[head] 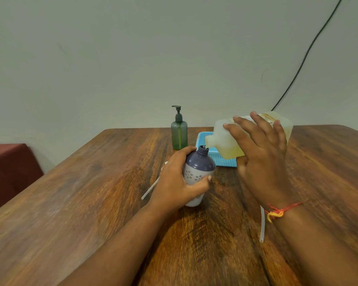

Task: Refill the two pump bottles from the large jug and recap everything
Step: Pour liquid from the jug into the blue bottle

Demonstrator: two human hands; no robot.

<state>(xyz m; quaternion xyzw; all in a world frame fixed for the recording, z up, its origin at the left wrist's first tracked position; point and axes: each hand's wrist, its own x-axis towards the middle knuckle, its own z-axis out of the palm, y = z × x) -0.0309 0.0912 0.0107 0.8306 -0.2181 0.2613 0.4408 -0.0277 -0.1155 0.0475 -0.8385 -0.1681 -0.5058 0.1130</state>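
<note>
My left hand (179, 180) grips a purple-and-white bottle (198, 168) with its neck open, tilted to the right on the wooden table (91, 203). My right hand (260, 153) holds the large translucent jug (225, 141) of yellowish liquid, tipped on its side with its spout right at the bottle's mouth. A green pump bottle (179, 135) stands upright behind, its dark pump head in place. A clear tube (151, 188) of a removed pump pokes out from behind my left hand; its pump head is hidden. A second clear tube (262, 223) lies below my right wrist.
A blue plastic basket (221, 159) sits behind the jug and the purple bottle. A dark red seat (8, 172) is at the left past the table's edge. A black cable (306, 52) runs down the wall at the right.
</note>
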